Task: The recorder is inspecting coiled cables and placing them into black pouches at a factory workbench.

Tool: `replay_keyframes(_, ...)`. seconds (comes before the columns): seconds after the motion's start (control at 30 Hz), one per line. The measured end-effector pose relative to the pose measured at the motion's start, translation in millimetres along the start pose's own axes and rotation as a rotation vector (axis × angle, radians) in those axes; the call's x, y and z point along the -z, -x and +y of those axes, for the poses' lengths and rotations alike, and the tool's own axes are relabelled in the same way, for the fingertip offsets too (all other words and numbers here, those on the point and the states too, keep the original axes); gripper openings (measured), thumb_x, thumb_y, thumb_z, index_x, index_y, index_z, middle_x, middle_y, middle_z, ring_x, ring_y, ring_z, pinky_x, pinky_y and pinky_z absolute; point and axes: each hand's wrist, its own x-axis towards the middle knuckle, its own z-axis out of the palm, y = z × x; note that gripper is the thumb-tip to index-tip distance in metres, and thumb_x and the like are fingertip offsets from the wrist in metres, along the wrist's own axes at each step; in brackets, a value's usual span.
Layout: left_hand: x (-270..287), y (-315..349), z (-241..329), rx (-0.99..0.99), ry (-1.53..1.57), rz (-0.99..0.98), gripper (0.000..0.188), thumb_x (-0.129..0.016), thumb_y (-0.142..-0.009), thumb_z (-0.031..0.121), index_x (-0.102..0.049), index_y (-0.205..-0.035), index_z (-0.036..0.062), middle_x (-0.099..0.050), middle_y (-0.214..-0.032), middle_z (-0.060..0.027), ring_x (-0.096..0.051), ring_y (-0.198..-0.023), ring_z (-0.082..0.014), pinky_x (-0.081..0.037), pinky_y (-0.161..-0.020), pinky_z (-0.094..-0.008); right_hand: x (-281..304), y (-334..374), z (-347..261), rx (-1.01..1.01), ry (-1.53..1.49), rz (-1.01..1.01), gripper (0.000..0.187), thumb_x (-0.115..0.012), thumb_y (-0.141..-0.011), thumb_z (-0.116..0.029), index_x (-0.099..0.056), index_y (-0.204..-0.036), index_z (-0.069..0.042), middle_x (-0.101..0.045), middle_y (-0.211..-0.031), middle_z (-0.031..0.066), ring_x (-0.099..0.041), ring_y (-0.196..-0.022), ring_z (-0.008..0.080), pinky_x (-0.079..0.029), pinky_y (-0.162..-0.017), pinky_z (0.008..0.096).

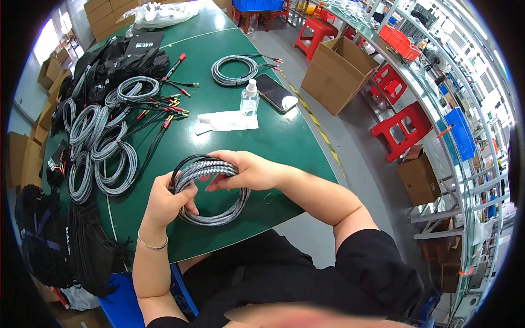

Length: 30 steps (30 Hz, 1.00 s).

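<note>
A coil of grey braided cable [219, 220] is held between my two hands over the near edge of the green table. My left hand [168, 198] closes round the coil's left side, its thumb inside the loop. My right hand [245, 170] grips the upper right side, fingers curled into the middle of the ring. Thin black leads run along the coil's top left, by my left fingers. A dark tie shows on its right side. The cable's plug ends are hidden by my hands.
Several coiled cables [86, 126] with red and gold plugs lie at left beside black bags [123, 60]. Farther back are another coil [234, 71], a spray bottle [250, 98], a white paper [227, 122] and a phone [277, 94]. A cardboard box [339, 74] stands right of the table.
</note>
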Motion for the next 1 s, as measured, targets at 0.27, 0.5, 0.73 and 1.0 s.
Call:
replay_keyframes(0.27,-9,4,7,-0.044,-0.315,0.076,0.012,-0.064,-0.086,0.007,-0.061,-0.090,-0.0039,-0.066,-0.066,-0.0074,-0.059,-0.053,-0.0104,-0.044,-0.052,-0.0220,-4,6,-23,-0.246,0.593,0.017,0.028,-0.064,-0.089,-0.007,-0.058,-0.115,-0.001,-0.067,-0.079,0.0065,-0.065,-0.073,0.0117,-0.052,-0.066,0.0265)
replay_keyframes(0.5,-6,-11,-5,-0.161,-0.560,0.280,0.020,-0.070,-0.083,0.013,-0.063,-0.091,-0.0037,-0.068,-0.074,-0.0102,-0.060,-0.063,-0.0113,-0.046,-0.057,-0.0281,1,4,2,-0.318,-0.225,-0.031,0.020,-0.066,-0.085,-0.010,-0.059,-0.100,0.001,-0.064,-0.074,0.0023,-0.060,-0.062,0.0107,-0.050,-0.060,0.0255)
replay_keyframes(0.73,-6,-11,-7,-0.371,-1.023,0.438,0.019,-0.070,-0.084,0.012,-0.063,-0.087,-0.0052,-0.065,-0.072,-0.0040,-0.060,-0.063,-0.0107,-0.045,-0.056,-0.0263,-1,0,6,-0.180,0.355,0.219,0.017,-0.065,-0.081,-0.014,-0.062,-0.086,0.002,-0.064,-0.071,0.0055,-0.060,-0.062,0.0134,-0.049,-0.060,0.0295)
replay_keyframes(1.0,-5,-8,-1,0.047,-0.344,0.195,0.023,-0.071,-0.084,0.013,-0.063,-0.093,-0.0068,-0.067,-0.077,-0.0111,-0.066,-0.065,-0.0164,-0.053,-0.061,-0.0283,-2,6,-7,-0.297,0.232,0.215,0.012,-0.066,-0.082,-0.010,-0.064,-0.088,0.001,-0.060,-0.069,0.0014,-0.055,-0.063,0.0081,-0.046,-0.060,0.0261)
